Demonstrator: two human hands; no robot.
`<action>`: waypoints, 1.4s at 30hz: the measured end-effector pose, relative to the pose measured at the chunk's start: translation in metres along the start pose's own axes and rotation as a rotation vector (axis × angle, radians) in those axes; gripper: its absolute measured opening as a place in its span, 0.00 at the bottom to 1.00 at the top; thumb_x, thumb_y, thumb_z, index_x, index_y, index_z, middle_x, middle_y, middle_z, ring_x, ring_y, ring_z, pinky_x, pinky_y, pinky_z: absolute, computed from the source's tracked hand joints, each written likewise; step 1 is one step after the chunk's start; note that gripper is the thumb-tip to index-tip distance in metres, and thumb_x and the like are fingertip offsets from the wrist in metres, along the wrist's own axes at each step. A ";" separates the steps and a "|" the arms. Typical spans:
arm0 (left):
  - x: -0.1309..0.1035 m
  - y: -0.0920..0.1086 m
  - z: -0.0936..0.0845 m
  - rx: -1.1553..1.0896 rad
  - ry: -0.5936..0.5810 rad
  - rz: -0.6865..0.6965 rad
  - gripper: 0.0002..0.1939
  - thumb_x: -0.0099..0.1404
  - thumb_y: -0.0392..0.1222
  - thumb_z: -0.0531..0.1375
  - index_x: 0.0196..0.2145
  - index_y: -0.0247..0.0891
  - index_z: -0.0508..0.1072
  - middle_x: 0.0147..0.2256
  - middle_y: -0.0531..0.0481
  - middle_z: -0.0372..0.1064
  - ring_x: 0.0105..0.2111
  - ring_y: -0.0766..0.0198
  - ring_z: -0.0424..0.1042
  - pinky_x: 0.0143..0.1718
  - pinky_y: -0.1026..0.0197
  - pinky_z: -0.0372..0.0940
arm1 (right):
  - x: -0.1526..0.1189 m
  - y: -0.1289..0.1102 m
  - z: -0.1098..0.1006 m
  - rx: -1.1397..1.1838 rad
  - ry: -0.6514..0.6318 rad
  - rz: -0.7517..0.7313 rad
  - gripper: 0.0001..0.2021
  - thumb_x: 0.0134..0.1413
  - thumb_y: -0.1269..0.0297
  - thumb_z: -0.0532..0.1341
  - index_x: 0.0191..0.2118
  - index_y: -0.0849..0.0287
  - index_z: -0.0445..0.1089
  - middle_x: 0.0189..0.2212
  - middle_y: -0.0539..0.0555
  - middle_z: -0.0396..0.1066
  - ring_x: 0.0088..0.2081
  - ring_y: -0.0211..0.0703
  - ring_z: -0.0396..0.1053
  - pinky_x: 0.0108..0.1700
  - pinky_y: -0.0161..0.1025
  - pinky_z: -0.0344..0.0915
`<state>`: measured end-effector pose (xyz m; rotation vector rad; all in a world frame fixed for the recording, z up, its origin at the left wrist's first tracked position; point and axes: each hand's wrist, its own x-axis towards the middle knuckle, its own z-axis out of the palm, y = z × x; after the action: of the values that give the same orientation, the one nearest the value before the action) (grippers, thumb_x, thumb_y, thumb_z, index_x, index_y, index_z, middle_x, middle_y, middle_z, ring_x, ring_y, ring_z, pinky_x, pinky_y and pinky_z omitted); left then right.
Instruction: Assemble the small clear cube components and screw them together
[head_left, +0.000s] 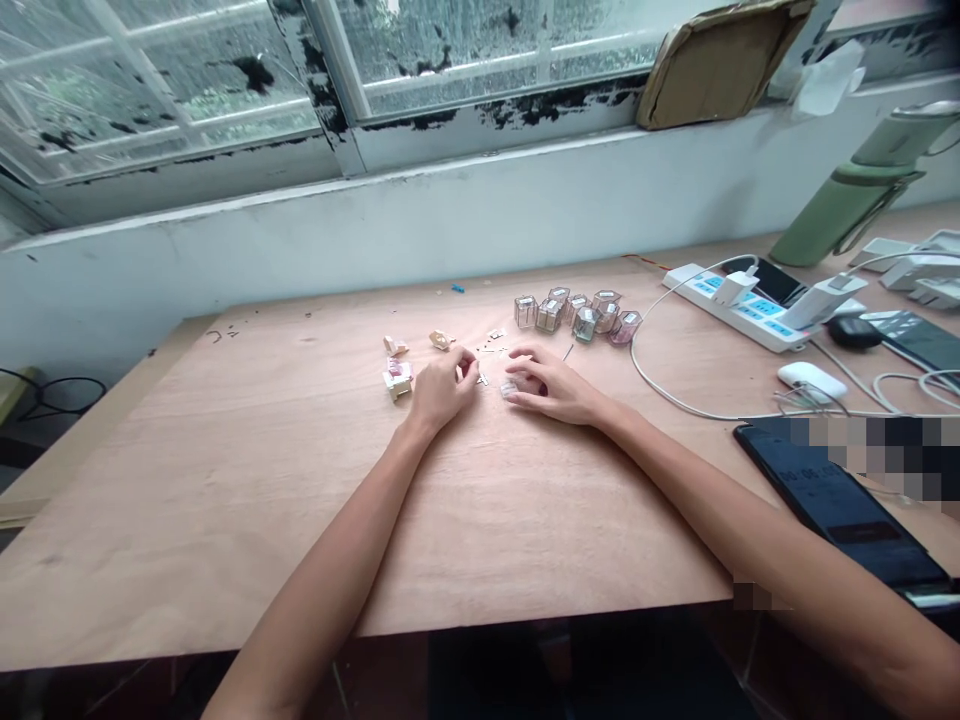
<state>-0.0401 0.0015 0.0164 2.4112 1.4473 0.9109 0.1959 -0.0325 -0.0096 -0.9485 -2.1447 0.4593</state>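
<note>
My left hand (pixel 448 382) rests on the wooden table (pixel 300 480), its thumb and fingers pinched together; anything between them is too small to make out. Across a small gap, my right hand (pixel 551 387) curves its fingers around a small clear piece (pixel 510 388). Small white bits (pixel 491 348) are scattered on the wood between and behind both hands. Left of my left hand stand a yellowish and white box (pixel 397 382) and a small pinkish piece (pixel 394 346). A tan piece (pixel 440 340) lies just behind that hand.
Several clear hexagonal containers (pixel 549 316) stand behind my right hand. To the right are a power strip (pixel 750 310) with cables, a white case (pixel 811 382), a black phone (pixel 840 510) and a green bottle (pixel 832 210). A blue bit (pixel 457 288) lies near the wall.
</note>
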 end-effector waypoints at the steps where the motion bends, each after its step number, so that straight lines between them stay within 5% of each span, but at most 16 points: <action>1: -0.002 0.003 0.000 -0.004 -0.009 0.034 0.05 0.69 0.41 0.57 0.37 0.42 0.73 0.32 0.53 0.75 0.28 0.63 0.70 0.32 0.62 0.58 | -0.003 -0.003 0.000 -0.003 0.052 0.009 0.19 0.63 0.55 0.63 0.56 0.56 0.71 0.59 0.63 0.64 0.54 0.54 0.69 0.56 0.51 0.68; 5: -0.009 0.015 0.003 -0.007 -0.063 0.143 0.07 0.70 0.42 0.56 0.39 0.42 0.75 0.33 0.52 0.75 0.29 0.64 0.70 0.33 0.62 0.59 | -0.004 -0.013 0.006 0.007 0.195 0.018 0.18 0.67 0.59 0.60 0.60 0.52 0.69 0.52 0.60 0.72 0.47 0.51 0.72 0.53 0.51 0.69; 11: -0.011 0.028 0.008 -0.072 -0.120 0.219 0.10 0.71 0.42 0.56 0.43 0.43 0.77 0.36 0.50 0.76 0.32 0.64 0.71 0.36 0.62 0.62 | 0.004 -0.013 0.016 0.052 0.251 -0.023 0.11 0.70 0.62 0.55 0.47 0.53 0.76 0.44 0.57 0.77 0.46 0.50 0.74 0.50 0.48 0.68; 17: -0.008 0.012 0.007 -0.031 -0.064 0.299 0.11 0.73 0.41 0.56 0.44 0.42 0.78 0.45 0.47 0.76 0.49 0.56 0.69 0.53 0.55 0.64 | 0.000 -0.006 0.010 -0.049 0.226 0.029 0.11 0.69 0.62 0.56 0.43 0.56 0.76 0.40 0.60 0.77 0.43 0.52 0.73 0.48 0.50 0.67; 21: -0.007 -0.005 -0.001 0.029 -0.089 0.203 0.11 0.68 0.45 0.62 0.46 0.41 0.76 0.51 0.44 0.72 0.54 0.52 0.67 0.57 0.50 0.61 | -0.005 -0.006 0.005 -0.001 0.171 0.033 0.12 0.69 0.61 0.56 0.45 0.56 0.76 0.43 0.59 0.76 0.44 0.50 0.72 0.46 0.47 0.69; 25: -0.006 -0.011 -0.004 0.039 -0.110 0.133 0.12 0.65 0.50 0.66 0.44 0.42 0.77 0.49 0.46 0.72 0.53 0.51 0.67 0.56 0.48 0.61 | -0.006 -0.007 0.004 0.026 0.100 0.004 0.12 0.69 0.60 0.57 0.48 0.56 0.76 0.44 0.60 0.74 0.44 0.49 0.72 0.46 0.46 0.70; 31: -0.001 -0.011 -0.001 -0.056 -0.102 0.119 0.05 0.65 0.44 0.67 0.37 0.42 0.77 0.45 0.48 0.74 0.49 0.54 0.69 0.55 0.49 0.60 | -0.007 -0.003 0.004 -0.091 0.024 -0.019 0.15 0.63 0.59 0.64 0.53 0.57 0.75 0.46 0.61 0.74 0.47 0.53 0.71 0.50 0.51 0.67; 37: -0.004 0.000 -0.003 -0.284 -0.025 0.059 0.05 0.67 0.42 0.64 0.34 0.40 0.74 0.37 0.50 0.73 0.34 0.62 0.65 0.40 0.58 0.62 | -0.006 -0.004 0.005 -0.053 0.105 -0.001 0.18 0.64 0.61 0.64 0.58 0.54 0.70 0.48 0.60 0.74 0.50 0.54 0.71 0.53 0.52 0.67; 42: -0.009 0.026 0.011 -0.535 0.091 -0.003 0.08 0.66 0.47 0.66 0.35 0.41 0.77 0.35 0.52 0.72 0.32 0.64 0.62 0.38 0.60 0.60 | -0.004 -0.010 0.004 0.027 0.224 -0.009 0.14 0.65 0.60 0.63 0.54 0.54 0.71 0.45 0.57 0.75 0.44 0.50 0.72 0.50 0.49 0.68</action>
<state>-0.0179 -0.0172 0.0158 1.9913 1.0553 1.2338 0.1894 -0.0422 -0.0083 -0.9290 -1.9359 0.3585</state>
